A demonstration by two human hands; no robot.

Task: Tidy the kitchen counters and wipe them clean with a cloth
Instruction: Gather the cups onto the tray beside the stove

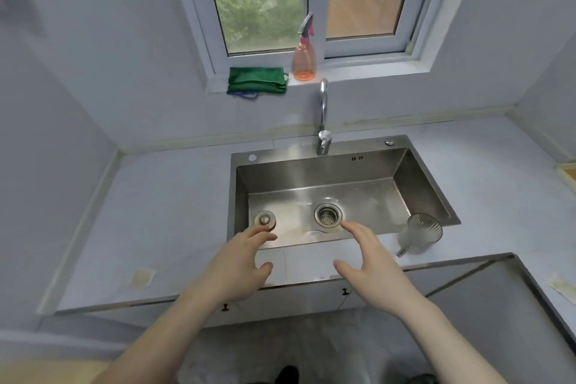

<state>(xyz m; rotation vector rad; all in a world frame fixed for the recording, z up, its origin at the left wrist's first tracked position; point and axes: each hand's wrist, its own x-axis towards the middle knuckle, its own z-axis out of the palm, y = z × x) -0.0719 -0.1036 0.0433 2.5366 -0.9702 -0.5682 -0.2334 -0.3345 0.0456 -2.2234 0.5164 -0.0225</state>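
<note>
A folded green cloth [257, 80] lies on the windowsill, with an orange spray bottle [304, 54] upright beside it on the right. The pale counter [162, 215] wraps around a steel sink [311, 178]. A clear ribbed cup [419, 232] lies on its side at the sink's front right corner. My left hand [237, 262] hovers over the sink's front edge, fingers apart, holding nothing, close to a loose drain plug [265, 220]. My right hand [371, 256] is also open and spread, its fingertips near the drain strainer [327, 215].
A chrome tap [324, 117] rises at the back of the sink. Yellowish patches mark the counter at the left [141, 277] and the right [561, 285]. A yellow-edged object [568, 171] shows at the right border. Cabinet doors with small handles sit below the counter.
</note>
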